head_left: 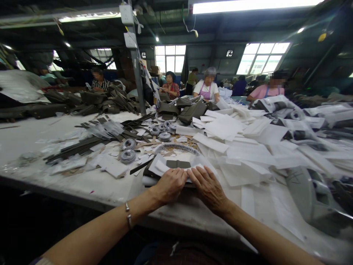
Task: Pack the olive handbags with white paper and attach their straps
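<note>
In the head view, with 12 o'clock pointing away from the person, a flat, dark grey-green bag lies at the near edge of the long, pale worktable, partly covered by a soft, white packing sheet. The left hand, at 7 o'clock on the bag, grasps the sheet's near edge with curled fingers; a silver-coloured bangle encircles its wrist. The right hand, at 5 o'clock, lays bent, slightly spread fingers over the same edge; its underside is hidden, so whether it grips or only presses cannot be told. The two hands' fingertips nearly meet at the middle of the edge. A curved, plastic-wrapped handle arches just beyond the bag at 12 o'clock. At 10 o'clock are round, grey coils in clear wrapping and, farther out, long, dark, flat strips. A loose heap of white, rectangular sheets spreads toward 2 o'clock. A grey, plastic-covered item rests at 3 o'clock. Well beyond, near 12 o'clock, stand stacked dark bags, with a co-worker in a lilac apron behind them.
</note>
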`<state>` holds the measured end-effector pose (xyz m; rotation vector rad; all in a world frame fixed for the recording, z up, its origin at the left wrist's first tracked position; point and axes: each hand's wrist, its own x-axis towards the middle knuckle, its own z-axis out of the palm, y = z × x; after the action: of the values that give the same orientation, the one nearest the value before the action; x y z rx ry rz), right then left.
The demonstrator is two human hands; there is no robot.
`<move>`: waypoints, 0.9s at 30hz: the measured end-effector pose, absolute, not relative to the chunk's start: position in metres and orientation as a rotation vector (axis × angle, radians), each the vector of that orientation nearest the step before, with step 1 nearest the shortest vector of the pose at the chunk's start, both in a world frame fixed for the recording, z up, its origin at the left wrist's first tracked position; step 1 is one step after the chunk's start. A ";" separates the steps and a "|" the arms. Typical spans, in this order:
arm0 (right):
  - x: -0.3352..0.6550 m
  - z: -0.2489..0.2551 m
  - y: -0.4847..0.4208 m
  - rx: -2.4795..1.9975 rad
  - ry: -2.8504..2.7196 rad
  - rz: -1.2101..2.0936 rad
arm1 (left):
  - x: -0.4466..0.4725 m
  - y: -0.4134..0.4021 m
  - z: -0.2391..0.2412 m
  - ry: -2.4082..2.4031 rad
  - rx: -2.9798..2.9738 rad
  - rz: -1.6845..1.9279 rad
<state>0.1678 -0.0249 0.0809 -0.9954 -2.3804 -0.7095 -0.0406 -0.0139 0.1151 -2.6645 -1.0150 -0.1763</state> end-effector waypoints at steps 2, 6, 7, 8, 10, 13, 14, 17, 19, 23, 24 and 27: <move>0.165 0.094 -0.015 -0.991 -2.411 -0.739 | -0.045 -0.006 0.128 -1.030 -2.690 -0.170; 0.158 0.119 0.002 -1.034 -2.562 -0.698 | -0.047 0.003 0.140 -1.082 -2.662 -0.187; 0.156 0.124 0.005 -1.058 -2.600 -0.681 | -0.046 0.003 0.138 -1.107 -2.631 -0.204; 0.154 0.128 0.008 -1.080 -2.628 -0.669 | -0.044 0.002 0.135 -1.136 -2.594 -0.226; 0.149 0.134 0.011 -1.107 -2.658 -0.653 | -0.039 0.000 0.125 -1.189 -2.508 -0.279; 0.143 0.133 0.009 -1.115 -2.662 -0.647 | -0.035 -0.003 0.107 -1.206 -2.386 -0.381; 0.141 0.130 0.006 -1.117 -2.663 -0.644 | -0.036 -0.004 0.101 -1.185 -2.359 -0.418; 0.136 0.118 -0.009 -1.111 -2.614 -0.629 | -0.044 -0.010 0.087 -1.057 -2.329 -0.513; 0.135 0.114 -0.024 -1.090 -2.526 -0.570 | -0.053 -0.017 0.081 -0.949 -2.319 -0.586; 0.150 0.132 -0.046 -0.891 -2.399 -0.065 | -0.075 -0.033 0.077 -0.850 -2.277 -0.809; 0.158 0.140 -0.046 -0.851 -2.313 0.041 | -0.081 -0.036 0.078 -0.874 -2.262 -0.880; 0.190 0.152 -0.029 -0.954 -1.930 0.107 | -0.096 -0.038 0.083 -1.004 -2.230 -1.013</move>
<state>0.1898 -0.0289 0.1523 -0.9545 -1.9296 0.1075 -0.0963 -0.0379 0.0832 -2.2296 -1.0043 -1.0127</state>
